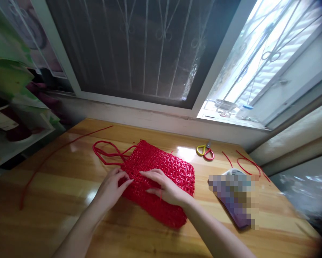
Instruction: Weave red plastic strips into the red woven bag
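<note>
Fingers: on the bag, both hands. Left hand: thumb and index tips close together at the handle end; can't tell if they pinch the weave. Right hand: thumb and index spread apart, laid on the weave, not clamped.
Window: well beyond the fingers, barred, dark pane ahead of them, bright gap to their far right.
Table: under everything the fingers work on; wood, glossy, light glare in spots.
Shelf: well left of the fingers, white, a dark red container with a pale label on it.
Bag: directly under the fingers, red, woven, lying on the table; most of the body right of the left fingertips.
Pixelated item: right of the right fingers, flat on the table, blurred out, can't identify.
Handles: red loops, just beyond and left of the left fingers, lying on the table.
Long cord: red, left of the left fingers, curved, well apart from them.
Scissors: beyond and right of the right fingers, one yellow grip, one red.
Short cords: red, far right of the fingers, past the scissors.
</note>
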Tool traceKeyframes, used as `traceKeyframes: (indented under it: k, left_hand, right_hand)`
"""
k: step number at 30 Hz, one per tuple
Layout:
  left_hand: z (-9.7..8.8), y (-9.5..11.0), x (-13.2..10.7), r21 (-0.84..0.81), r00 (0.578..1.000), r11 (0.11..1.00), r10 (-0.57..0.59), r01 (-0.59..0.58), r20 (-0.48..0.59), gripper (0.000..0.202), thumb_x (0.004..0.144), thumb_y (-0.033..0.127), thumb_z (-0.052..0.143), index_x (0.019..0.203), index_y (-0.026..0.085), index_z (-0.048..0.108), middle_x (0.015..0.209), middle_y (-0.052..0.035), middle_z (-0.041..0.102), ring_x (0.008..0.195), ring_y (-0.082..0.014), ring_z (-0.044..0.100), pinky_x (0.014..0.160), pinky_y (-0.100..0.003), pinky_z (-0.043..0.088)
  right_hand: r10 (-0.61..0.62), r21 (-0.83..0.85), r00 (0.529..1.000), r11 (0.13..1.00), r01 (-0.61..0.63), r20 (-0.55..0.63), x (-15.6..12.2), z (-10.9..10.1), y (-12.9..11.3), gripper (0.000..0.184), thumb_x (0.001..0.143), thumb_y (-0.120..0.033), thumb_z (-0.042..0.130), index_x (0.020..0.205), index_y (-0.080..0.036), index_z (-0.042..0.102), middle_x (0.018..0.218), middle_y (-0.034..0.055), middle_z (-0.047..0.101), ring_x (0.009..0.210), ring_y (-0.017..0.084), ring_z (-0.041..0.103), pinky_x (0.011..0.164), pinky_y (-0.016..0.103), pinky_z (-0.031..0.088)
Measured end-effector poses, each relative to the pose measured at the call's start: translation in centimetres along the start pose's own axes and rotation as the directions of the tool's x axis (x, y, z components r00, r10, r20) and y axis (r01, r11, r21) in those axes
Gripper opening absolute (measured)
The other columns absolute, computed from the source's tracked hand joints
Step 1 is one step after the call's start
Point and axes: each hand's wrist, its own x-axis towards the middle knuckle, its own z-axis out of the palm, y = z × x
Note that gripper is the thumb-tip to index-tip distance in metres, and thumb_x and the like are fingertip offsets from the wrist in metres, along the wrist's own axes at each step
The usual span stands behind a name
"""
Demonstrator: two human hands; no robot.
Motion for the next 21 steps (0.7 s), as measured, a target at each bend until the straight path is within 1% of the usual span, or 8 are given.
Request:
traceKeyframes:
  k: [3,7,9,11,14,17,19,21]
  left_hand:
    - [0.6,-0.7,0.3,-0.063,0.999,0.998,-0.002,-0.001,-0.046,0.025,0.077,0.041,0.050,0.069,0.019,0.058,0.080,-0.0028,0.054,0.082,-0.0178,0.052,0.079,-0.030,0.041]
    - [1.0,-2.0,0.8,-0.229,0.981,0.970,-0.124,0.087,-0.151,0.030,0.073,0.046,0.053,0.064,0.018,0.055,0.075,-0.0019,0.053,0.075,-0.0165,0.054,0.071,-0.028,0.043]
    - [0.6,-2.5,1.1,-0.325,0.955,0.937,-0.204,0.127,-0.214,0.030,0.069,0.047,0.056,0.062,0.017,0.054,0.075,-0.0016,0.053,0.075,-0.0161,0.054,0.071,-0.027,0.044]
    - [0.0,-3.0,1.3,-0.422,0.937,0.894,-0.263,0.147,-0.232,0.030,0.064,0.046,0.061,0.061,0.017,0.054,0.073,-0.0008,0.054,0.074,-0.0157,0.054,0.071,-0.027,0.044]
    - [-1.1,-3.8,1.4,-0.581,0.908,0.787,-0.377,0.209,-0.183,0.031,0.060,0.046,0.065,0.063,0.017,0.055,0.066,0.0011,0.057,0.067,-0.0143,0.055,0.067,-0.026,0.045]
    - [-2.0,-4.5,1.5,-0.736,0.839,0.631,-0.519,0.245,-0.166,0.028,0.058,0.038,0.068,0.069,0.016,0.056,0.066,0.0016,0.061,0.066,-0.0134,0.058,0.067,-0.025,0.047]
    - [-2.6,-5.0,1.9,-0.815,0.789,0.534,-0.590,0.224,-0.169,0.021,0.062,0.031,0.066,0.070,0.016,0.054,0.064,0.0020,0.061,0.064,-0.0133,0.060,0.066,-0.026,0.049]
    - [-3.3,-5.5,2.4,-0.853,0.747,0.487,-0.635,0.188,-0.198,0.015,0.068,0.025,0.061,0.069,0.016,0.049,0.060,0.0035,0.058,0.060,-0.0123,0.060,0.065,-0.027,0.051]
  right_hand:
    - [-0.016,0.034,0.997,0.999,0.014,0.077,0.1,0.1,0.2,0.026,0.082,-0.027,0.058,0.108,-0.028,0.060,0.109,0.0013,0.062,0.109,0.017,0.048,0.096,0.036,0.037]
    - [0.145,0.164,0.988,0.977,-0.135,-0.055,0.0,0.4,1.0,0.018,0.084,-0.032,0.055,0.097,-0.022,0.063,0.093,0.0024,0.064,0.089,0.014,0.057,0.081,0.030,0.046]
    - [0.192,0.160,0.977,0.971,-0.176,-0.095,-0.1,0.5,1.2,0.016,0.080,-0.033,0.059,0.091,-0.021,0.063,0.089,0.0019,0.062,0.087,0.014,0.056,0.080,0.029,0.045]
    - [0.211,0.127,0.973,0.972,-0.198,-0.095,-0.2,0.5,1.3,0.015,0.076,-0.033,0.064,0.084,-0.020,0.064,0.084,0.0009,0.059,0.085,0.014,0.054,0.079,0.029,0.045]
    - [0.219,0.093,0.973,0.973,-0.212,-0.079,-0.2,0.6,1.2,0.019,0.071,-0.036,0.068,0.080,-0.020,0.063,0.081,0.0001,0.056,0.085,0.014,0.053,0.078,0.029,0.045]
    - [0.210,0.091,0.977,0.974,-0.206,-0.041,-0.3,0.7,0.9,0.024,0.070,-0.038,0.068,0.083,-0.019,0.061,0.082,0.0003,0.056,0.082,0.014,0.053,0.073,0.027,0.046]
    - [0.204,0.072,0.979,0.977,-0.202,-0.014,-0.3,0.6,0.7,0.027,0.070,-0.037,0.069,0.087,-0.019,0.059,0.083,0.0003,0.056,0.078,0.013,0.054,0.071,0.026,0.046]
    - [0.180,0.031,0.984,0.983,-0.180,0.005,-0.4,0.5,0.5,0.026,0.071,-0.034,0.069,0.089,-0.019,0.058,0.085,0.0005,0.057,0.079,0.013,0.054,0.072,0.026,0.046]
